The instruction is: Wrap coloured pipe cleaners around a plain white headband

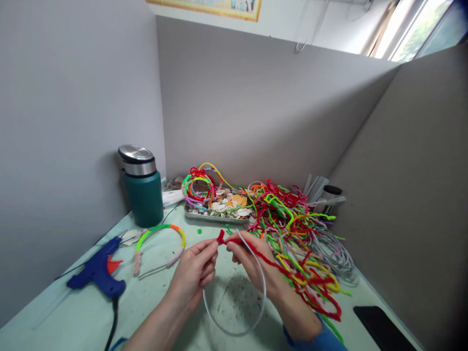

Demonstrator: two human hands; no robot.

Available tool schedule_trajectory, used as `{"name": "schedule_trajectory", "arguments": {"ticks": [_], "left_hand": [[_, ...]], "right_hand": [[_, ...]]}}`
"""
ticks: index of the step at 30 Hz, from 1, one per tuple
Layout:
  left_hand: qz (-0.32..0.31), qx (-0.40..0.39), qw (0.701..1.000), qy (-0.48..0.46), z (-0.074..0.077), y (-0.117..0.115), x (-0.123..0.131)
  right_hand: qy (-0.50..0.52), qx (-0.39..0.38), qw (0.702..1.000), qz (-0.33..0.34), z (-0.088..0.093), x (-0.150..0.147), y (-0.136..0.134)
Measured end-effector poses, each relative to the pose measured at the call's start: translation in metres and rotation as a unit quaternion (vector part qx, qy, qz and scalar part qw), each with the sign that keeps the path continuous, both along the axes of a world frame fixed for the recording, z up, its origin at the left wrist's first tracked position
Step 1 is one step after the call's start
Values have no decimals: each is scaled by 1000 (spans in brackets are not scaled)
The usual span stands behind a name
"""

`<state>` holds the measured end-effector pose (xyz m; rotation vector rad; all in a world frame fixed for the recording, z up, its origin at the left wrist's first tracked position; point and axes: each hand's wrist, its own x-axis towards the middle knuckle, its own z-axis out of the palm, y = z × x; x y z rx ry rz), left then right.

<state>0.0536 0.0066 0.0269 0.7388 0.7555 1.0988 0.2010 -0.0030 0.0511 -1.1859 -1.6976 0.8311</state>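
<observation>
The left grip (195,265) pinches a red fuzzy strip (221,237) near its tip, the right grip (245,257) just beside; a pale hoop (237,334) dips toward six o'clock. Tangled strips (288,222) crowd three o'clock, a tray (215,219) twelve, a glue gun (95,272) nine.

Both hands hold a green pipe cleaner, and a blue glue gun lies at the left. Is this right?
Not green: the head view shows the pipe cleaner in the left hand and the right hand is red; the blue glue gun does lie at the left.
</observation>
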Motion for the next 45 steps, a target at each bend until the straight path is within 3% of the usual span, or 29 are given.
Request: {"name": "schedule_trajectory", "arguments": {"ticks": [7,17,22,27,31,41,45], "left_hand": [[-30,2,995,92,-2,-1,2],[-59,37,975,209,-5,0,5],[-60,107,947,297,-12,4,7],[-60,188,927,318,-11,1,7],[-58,209,919,329,-11,-2,7],[-78,247,902,346,-12,-2,6],[-93,261,895,351,-8,-5,7]], "right_hand": [[-4,53,998,36,1,6,8],[-9,52,996,75,2,11,13],[-18,8,996,86,-3,15,18],[89,-109,987,82,-9,14,22],[130,-167,974,83,-9,12,21],[138,-151,968,143,-15,16,23],[158,-161,965,133,-15,14,23]]}}
